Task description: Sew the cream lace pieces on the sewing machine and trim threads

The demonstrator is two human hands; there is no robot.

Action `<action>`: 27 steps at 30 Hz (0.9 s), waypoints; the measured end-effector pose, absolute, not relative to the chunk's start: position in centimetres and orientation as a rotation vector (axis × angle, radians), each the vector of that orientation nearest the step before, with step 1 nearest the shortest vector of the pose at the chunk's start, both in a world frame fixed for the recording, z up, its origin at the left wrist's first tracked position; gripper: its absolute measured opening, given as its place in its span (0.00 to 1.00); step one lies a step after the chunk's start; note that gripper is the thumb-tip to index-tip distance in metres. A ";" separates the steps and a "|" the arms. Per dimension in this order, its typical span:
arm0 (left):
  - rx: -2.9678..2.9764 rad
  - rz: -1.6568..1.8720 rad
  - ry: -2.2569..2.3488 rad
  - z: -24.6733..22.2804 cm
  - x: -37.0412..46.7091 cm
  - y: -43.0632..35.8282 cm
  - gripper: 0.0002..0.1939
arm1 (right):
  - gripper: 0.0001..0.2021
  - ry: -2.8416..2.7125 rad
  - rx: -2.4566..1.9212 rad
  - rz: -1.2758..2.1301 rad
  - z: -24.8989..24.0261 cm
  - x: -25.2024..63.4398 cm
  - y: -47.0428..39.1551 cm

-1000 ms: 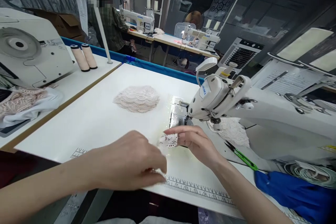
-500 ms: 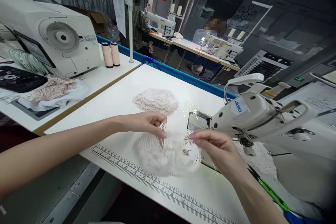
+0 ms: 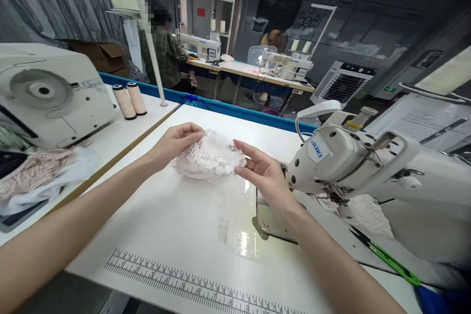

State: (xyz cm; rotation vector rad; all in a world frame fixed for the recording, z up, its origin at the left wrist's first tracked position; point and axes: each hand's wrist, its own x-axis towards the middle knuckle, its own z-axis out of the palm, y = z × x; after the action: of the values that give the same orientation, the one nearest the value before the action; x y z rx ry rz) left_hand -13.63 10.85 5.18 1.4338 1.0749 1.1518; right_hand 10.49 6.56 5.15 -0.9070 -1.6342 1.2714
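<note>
Lace: pinched at opposite edges by left hand (image 3: 184, 138) and right hand (image 3: 263, 169)
Lace piece (image 3: 211, 157): above white table (image 3: 176, 225)

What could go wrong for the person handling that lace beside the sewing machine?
The lace is thin and full of holes, so it might snag or tear if the left hand and right hand pull unevenly. The right hand is close to the sewing machine and could knock it. The green snips lie near the right forearm, which might brush them.
</note>
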 end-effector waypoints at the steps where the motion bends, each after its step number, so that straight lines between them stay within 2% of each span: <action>1: 1.432 1.161 1.073 5.0 -13.6 10.8 0.19 | 0.29 -1.637 -0.908 1.267 5.0 10.6 6.5; 14: 1.402 1.278 1.049 4.9 -13.9 10.0 0.17 | 0.33 -1.582 -0.881 1.267 4.9 10.7 6.6; 27: 1.411 1.302 0.983 5.3 -14.2 8.9 0.13 | 0.29 -1.532 -0.980 1.253 4.7 10.4 6.4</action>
State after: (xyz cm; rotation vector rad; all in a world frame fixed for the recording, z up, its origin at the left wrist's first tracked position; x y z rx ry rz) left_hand -14.16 8.88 5.30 1.4106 0.9831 1.3016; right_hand 10.40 6.39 4.74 -0.9797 -1.5325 1.2528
